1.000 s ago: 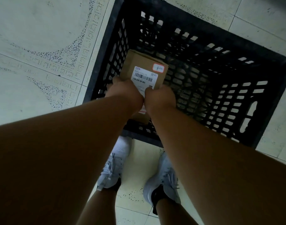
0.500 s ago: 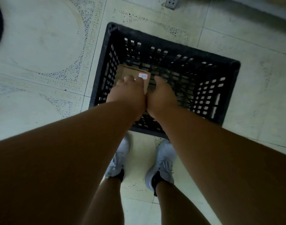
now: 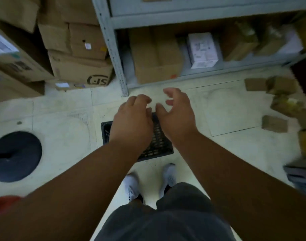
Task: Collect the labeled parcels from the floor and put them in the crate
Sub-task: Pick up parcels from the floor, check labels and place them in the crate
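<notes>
The black plastic crate (image 3: 158, 145) stands on the tiled floor in front of my feet, mostly hidden behind my hands. My left hand (image 3: 133, 119) and my right hand (image 3: 176, 115) hover side by side above it, both empty with fingers loosely spread. The parcel inside the crate is hidden from view. Several small brown parcels (image 3: 274, 124) lie scattered on the floor at the far right, blurred.
A grey metal shelf rack (image 3: 114, 54) with boxes stands ahead. Stacked cardboard boxes (image 3: 79, 66) fill the back left. A dark round object (image 3: 15, 155) lies on the floor at left. Another dark crate edge (image 3: 300, 176) shows at the right.
Both hands let go of the labeled parcel in the crate and rose out of it. The view lifted and pulled back, showing the shelf and floor parcels.
</notes>
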The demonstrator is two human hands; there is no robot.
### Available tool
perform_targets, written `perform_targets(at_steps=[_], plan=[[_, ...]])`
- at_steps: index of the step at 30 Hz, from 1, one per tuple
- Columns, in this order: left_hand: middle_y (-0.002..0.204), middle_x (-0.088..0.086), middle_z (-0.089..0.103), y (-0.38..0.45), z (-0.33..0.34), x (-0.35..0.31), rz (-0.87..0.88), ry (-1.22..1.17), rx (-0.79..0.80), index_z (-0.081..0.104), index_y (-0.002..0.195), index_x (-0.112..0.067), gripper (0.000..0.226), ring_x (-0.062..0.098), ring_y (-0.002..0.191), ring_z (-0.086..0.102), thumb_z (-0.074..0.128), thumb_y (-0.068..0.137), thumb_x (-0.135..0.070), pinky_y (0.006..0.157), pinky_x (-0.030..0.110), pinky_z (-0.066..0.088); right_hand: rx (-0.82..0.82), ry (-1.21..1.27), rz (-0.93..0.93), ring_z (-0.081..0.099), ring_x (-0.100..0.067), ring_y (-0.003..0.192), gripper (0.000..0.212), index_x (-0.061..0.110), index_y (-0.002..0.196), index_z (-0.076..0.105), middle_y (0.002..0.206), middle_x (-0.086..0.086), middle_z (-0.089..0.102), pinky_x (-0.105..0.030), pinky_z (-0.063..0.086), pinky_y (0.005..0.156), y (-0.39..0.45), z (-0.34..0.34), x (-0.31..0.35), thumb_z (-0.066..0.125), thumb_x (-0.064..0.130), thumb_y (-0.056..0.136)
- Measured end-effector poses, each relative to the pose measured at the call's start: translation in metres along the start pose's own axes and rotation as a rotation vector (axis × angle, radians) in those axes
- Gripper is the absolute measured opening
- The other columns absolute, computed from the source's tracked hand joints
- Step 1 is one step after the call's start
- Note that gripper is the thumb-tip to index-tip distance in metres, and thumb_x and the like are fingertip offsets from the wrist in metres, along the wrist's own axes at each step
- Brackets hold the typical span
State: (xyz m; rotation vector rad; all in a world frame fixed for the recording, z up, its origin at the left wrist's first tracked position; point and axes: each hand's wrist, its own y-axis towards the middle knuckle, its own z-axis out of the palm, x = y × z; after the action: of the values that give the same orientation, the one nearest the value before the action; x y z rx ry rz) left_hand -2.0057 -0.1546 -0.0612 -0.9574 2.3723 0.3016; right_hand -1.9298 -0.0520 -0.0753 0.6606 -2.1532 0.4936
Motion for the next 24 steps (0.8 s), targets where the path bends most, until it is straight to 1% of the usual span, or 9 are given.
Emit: perform_targets(at_steps=[1, 4, 6, 8, 10, 12, 15, 20, 24], plan=[[0.122, 0.008, 0.061, 0.003, -0.008, -0.02, 0.047, -0.006, -0.008, 0.058, 0.125, -0.016, 0.028, 0.028, 0.11, 0.057, 0.048, 0.099, -0.022, 0.087, 0.04, 0.047, -0.041, 0.017, -0.016, 0.054, -0.002, 0.106, 0.043, 0.026, 0.133, 0.053, 0.131, 0.005, 0.052, -0.004, 0.034, 0.076, 0.0, -0.022, 0.007, 0.065, 0.027, 0.092], [0.123, 0.009, 0.06, 0.008, -0.023, -0.085, 0.237, 0.042, 0.006, 0.057, 0.126, -0.016, 0.029, 0.029, 0.11, 0.055, 0.048, 0.099, -0.023, 0.089, 0.041, 0.046, -0.163, 0.091, -0.016, 0.055, -0.002, 0.107, 0.044, 0.026, 0.133, 0.052, 0.129, 0.008, 0.051, -0.003, 0.037, 0.075, -0.008, -0.093, 0.012, 0.067, 0.028, 0.091], [0.128, 0.007, 0.057, 0.008, -0.024, -0.13, 0.344, 0.103, 0.048, 0.055, 0.129, -0.019, 0.031, 0.027, 0.113, 0.053, 0.047, 0.099, -0.025, 0.093, 0.041, 0.045, -0.239, 0.146, 0.007, 0.056, -0.002, 0.108, 0.044, 0.028, 0.132, 0.052, 0.127, 0.011, 0.051, -0.005, 0.038, 0.076, -0.012, -0.142, 0.004, 0.068, 0.029, 0.091], [0.13, 0.004, 0.056, 0.013, -0.016, -0.168, 0.407, 0.123, 0.066, 0.053, 0.13, -0.022, 0.031, 0.025, 0.113, 0.051, 0.045, 0.1, -0.027, 0.094, 0.038, 0.043, -0.293, 0.175, 0.034, 0.056, -0.003, 0.109, 0.043, 0.03, 0.13, 0.053, 0.128, 0.01, 0.052, -0.009, 0.04, 0.077, -0.011, -0.185, -0.013, 0.068, 0.03, 0.091], [0.125, 0.001, 0.057, 0.022, -0.003, -0.204, 0.433, 0.107, 0.053, 0.053, 0.128, -0.025, 0.03, 0.021, 0.107, 0.052, 0.042, 0.101, -0.03, 0.09, 0.033, 0.042, -0.331, 0.19, 0.046, 0.055, -0.002, 0.11, 0.04, 0.034, 0.127, 0.052, 0.127, 0.011, 0.052, -0.007, 0.039, 0.074, -0.007, -0.224, -0.035, 0.068, 0.032, 0.09], [0.119, 0.0, 0.059, 0.035, 0.017, -0.243, 0.467, 0.093, -0.007, 0.055, 0.125, -0.024, 0.029, 0.018, 0.102, 0.055, 0.042, 0.1, -0.032, 0.085, 0.03, 0.042, -0.354, 0.204, 0.033, 0.054, 0.001, 0.108, 0.039, 0.039, 0.122, 0.05, 0.124, 0.012, 0.053, -0.008, 0.041, 0.074, 0.004, -0.262, -0.055, 0.069, 0.032, 0.09], [0.117, -0.003, 0.061, 0.054, 0.065, -0.312, 0.454, 0.017, -0.066, 0.056, 0.124, -0.024, 0.029, 0.014, 0.102, 0.056, 0.044, 0.1, -0.033, 0.086, 0.029, 0.046, -0.389, 0.207, 0.013, 0.055, 0.002, 0.108, 0.039, 0.043, 0.117, 0.048, 0.122, 0.01, 0.056, -0.019, 0.048, 0.082, 0.027, -0.322, -0.089, 0.071, 0.03, 0.087], [0.116, -0.004, 0.061, 0.075, 0.147, -0.408, 0.441, -0.082, 0.006, 0.057, 0.123, -0.024, 0.026, 0.014, 0.101, 0.058, 0.046, 0.101, -0.033, 0.084, 0.029, 0.048, -0.365, 0.126, 0.034, 0.054, 0.0, 0.11, 0.042, 0.039, 0.122, 0.05, 0.123, 0.013, 0.053, -0.017, 0.043, 0.082, 0.057, -0.419, -0.147, 0.071, 0.03, 0.087], [0.115, -0.006, 0.06, 0.106, 0.173, -0.454, 0.439, -0.097, 0.039, 0.056, 0.122, -0.026, 0.026, 0.012, 0.099, 0.057, 0.046, 0.1, -0.033, 0.086, 0.031, 0.05, -0.403, 0.124, 0.078, 0.053, 0.0, 0.11, 0.041, 0.04, 0.12, 0.048, 0.123, 0.015, 0.051, -0.024, 0.048, 0.086, 0.083, -0.468, -0.183, 0.071, 0.032, 0.087]])
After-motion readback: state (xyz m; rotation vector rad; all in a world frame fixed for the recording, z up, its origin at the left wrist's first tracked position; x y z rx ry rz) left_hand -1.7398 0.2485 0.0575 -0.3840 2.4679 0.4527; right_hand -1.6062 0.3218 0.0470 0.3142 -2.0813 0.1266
